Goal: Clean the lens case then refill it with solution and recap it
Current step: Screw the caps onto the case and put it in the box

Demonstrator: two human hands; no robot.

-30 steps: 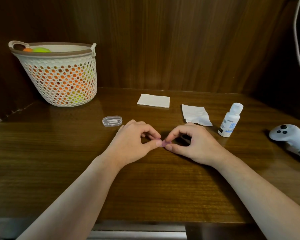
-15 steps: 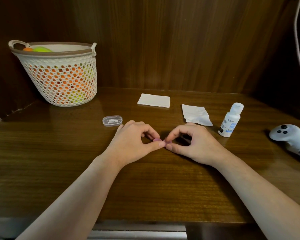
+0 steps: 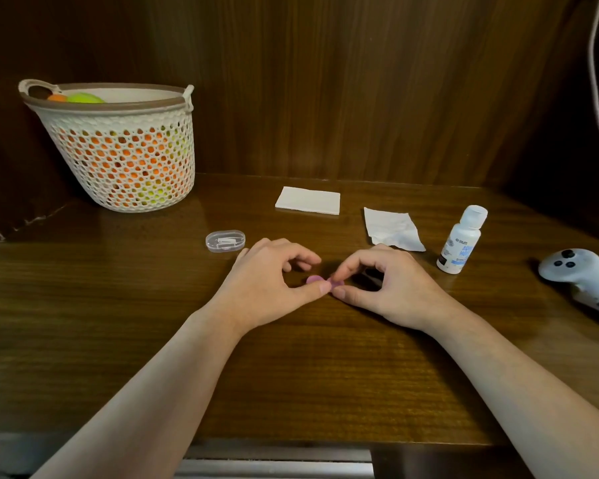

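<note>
A pink lens case (image 3: 320,281) was seen low over the worktop (image 3: 291,368) at centre, held between both hands. The left hand (image 3: 268,288) was curled, its thumb pressed to the case's left side, index finger arched above. The right hand (image 3: 391,285) was curled too, the case's right cap pinched between thumb and index finger. Whether the case touched the worktop could not be told. A solution bottle (image 3: 461,245) was stood upright, capped, to the right of the right hand, near it. A crumpled tissue (image 3: 391,229) was laid just behind the right hand, a folded tissue (image 3: 307,200) further back. A clear box (image 3: 225,240) was placed just behind the left hand. A basket (image 3: 118,146) of balls was set at far left, a controller (image 3: 581,278) at far right
</note>
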